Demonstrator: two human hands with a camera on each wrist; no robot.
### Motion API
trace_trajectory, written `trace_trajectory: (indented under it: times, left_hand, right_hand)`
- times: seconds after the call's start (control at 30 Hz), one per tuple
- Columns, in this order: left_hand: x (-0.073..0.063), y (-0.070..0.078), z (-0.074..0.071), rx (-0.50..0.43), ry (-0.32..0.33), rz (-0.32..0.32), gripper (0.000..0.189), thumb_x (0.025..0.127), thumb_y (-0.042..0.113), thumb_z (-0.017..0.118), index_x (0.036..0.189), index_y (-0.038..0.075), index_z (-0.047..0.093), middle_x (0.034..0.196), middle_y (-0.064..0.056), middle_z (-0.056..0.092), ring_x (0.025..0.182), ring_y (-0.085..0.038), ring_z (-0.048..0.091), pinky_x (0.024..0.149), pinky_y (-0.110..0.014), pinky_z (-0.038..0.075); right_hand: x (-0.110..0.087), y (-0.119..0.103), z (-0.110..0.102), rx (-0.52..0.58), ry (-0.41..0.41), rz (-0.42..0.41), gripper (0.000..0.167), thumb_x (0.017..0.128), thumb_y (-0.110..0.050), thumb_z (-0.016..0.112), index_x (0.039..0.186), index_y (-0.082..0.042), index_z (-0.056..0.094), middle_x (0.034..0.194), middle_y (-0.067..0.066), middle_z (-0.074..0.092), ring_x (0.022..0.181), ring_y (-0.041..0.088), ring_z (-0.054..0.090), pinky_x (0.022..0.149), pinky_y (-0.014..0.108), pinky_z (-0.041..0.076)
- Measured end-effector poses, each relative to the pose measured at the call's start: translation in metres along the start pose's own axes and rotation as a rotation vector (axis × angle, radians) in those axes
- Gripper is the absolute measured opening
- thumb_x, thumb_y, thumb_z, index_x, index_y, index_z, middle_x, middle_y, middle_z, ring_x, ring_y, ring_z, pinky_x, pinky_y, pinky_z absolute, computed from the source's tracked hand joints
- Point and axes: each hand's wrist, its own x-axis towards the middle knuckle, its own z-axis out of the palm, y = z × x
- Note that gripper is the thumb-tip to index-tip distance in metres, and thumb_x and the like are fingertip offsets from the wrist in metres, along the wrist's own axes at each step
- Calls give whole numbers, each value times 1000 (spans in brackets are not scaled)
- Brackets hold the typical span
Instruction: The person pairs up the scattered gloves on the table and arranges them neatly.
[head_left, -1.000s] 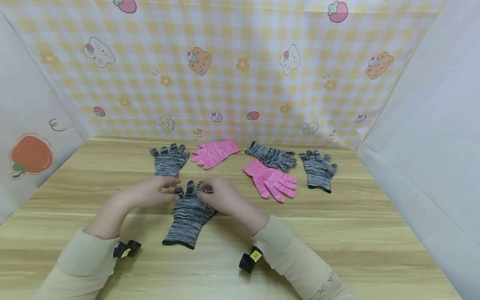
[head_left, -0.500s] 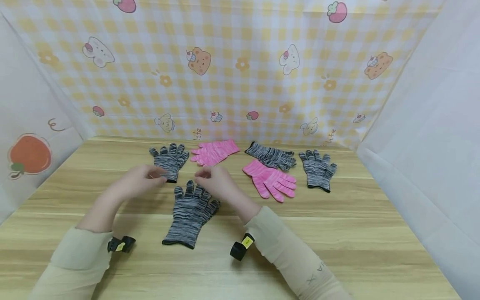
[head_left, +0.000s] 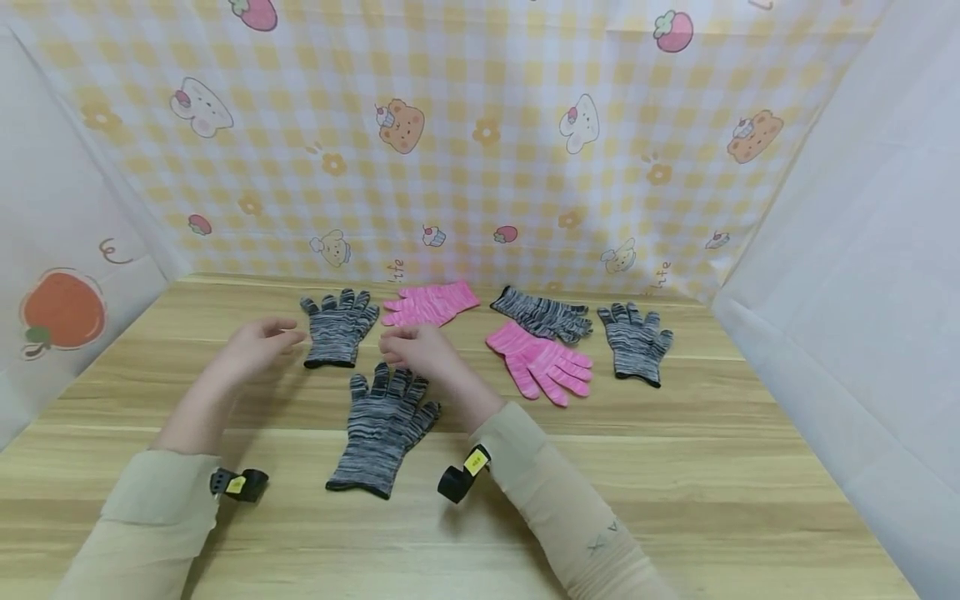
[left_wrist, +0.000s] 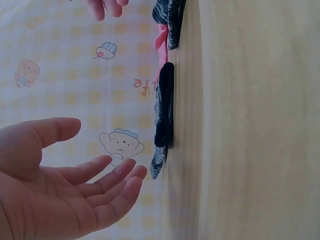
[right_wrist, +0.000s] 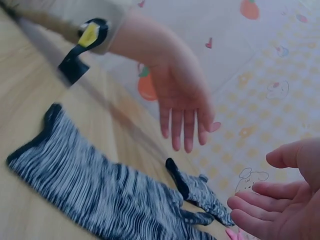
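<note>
My left hand (head_left: 260, 354) hovers just left of the rear-left grey-and-black knit glove (head_left: 336, 327), its fingers relaxed and holding nothing. In the left wrist view the left palm (left_wrist: 55, 200) shows, thumb apart from the fingers. My right hand (head_left: 423, 350) is above the fingertips of the nearest grey-and-black glove (head_left: 381, 437), which lies flat with its cuff toward me. Its loosely bent fingers hold nothing in the right wrist view, where that near glove's striped cloth (right_wrist: 100, 175) fills the lower left. Behind the right hand lies a pink glove (head_left: 435, 302), partly covered by it.
To the right lie another pink glove (head_left: 543, 362), a grey-and-black glove (head_left: 543, 312) touching it and a further grey-and-black glove (head_left: 636, 343). The wooden table (head_left: 675, 483) meets a checked cloth backdrop (head_left: 480, 183) at the back and white side panels (head_left: 847, 292).
Both hands have come away from the near glove. The left moved left and back, past the rear-left glove; the right moved slightly left and back. The gloves stay in place.
</note>
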Motion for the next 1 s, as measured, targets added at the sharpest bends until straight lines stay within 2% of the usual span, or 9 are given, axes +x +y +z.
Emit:
trace_trajectory:
  times: [0.13, 0.33, 0.5, 0.6, 0.73, 0.9, 1.0]
  left_hand:
    - [4, -3, -3, -89, -24, -32, 71, 102, 37, 39, 145, -14, 17, 142, -37, 30, 128, -47, 36, 101, -51, 39]
    - [12, -4, -4, -215, -69, -68, 76, 102, 39, 41, 147, -12, 6, 148, -35, 20, 134, -46, 28, 106, -48, 32]
    - [20, -4, -4, -283, -93, -93, 77, 102, 38, 42, 146, -12, 2, 149, -35, 15, 135, -46, 23, 109, -48, 28]
    - [25, -5, -4, -327, -95, -109, 73, 103, 33, 39, 146, -13, 1, 149, -36, 12, 136, -46, 22, 109, -47, 28]
    - [30, -7, -4, -381, -83, -146, 68, 104, 28, 37, 147, -11, 2, 149, -36, 10, 137, -44, 20, 109, -44, 28]
    - [33, -9, -7, -398, -45, -202, 71, 102, 31, 39, 148, -9, 2, 150, -33, 13, 137, -41, 24, 108, -41, 31]
    - [34, -11, -10, -416, -44, -221, 73, 102, 33, 39, 149, -7, 0, 151, -32, 14, 137, -40, 25, 106, -39, 35]
  right_hand:
    - [5, -3, 2, 101, -28, 56, 38, 97, -18, 57, 126, 5, 57, 116, 20, 64, 100, 23, 65, 91, 35, 50]
    - [14, -3, 4, 191, -56, 93, 45, 99, -22, 53, 133, 7, 49, 126, 23, 57, 114, 29, 58, 97, 38, 45]
    - [25, -2, 8, 327, -41, 129, 54, 99, -32, 53, 136, 6, 46, 134, 25, 50, 123, 34, 50, 101, 40, 42]
    - [29, 0, 11, 394, -39, 139, 60, 98, -36, 53, 139, 7, 42, 138, 26, 45, 126, 37, 46, 103, 41, 40]
    - [34, 5, 15, 498, -82, 143, 70, 98, -42, 50, 145, 7, 31, 144, 28, 35, 129, 41, 38, 105, 43, 37]
    - [39, 10, 19, 591, -114, 140, 76, 99, -46, 44, 149, 5, 20, 148, 32, 23, 133, 45, 31, 109, 45, 31]
    - [43, 11, 20, 657, -119, 152, 78, 99, -46, 43, 149, 6, 14, 149, 34, 15, 135, 47, 25, 110, 46, 27]
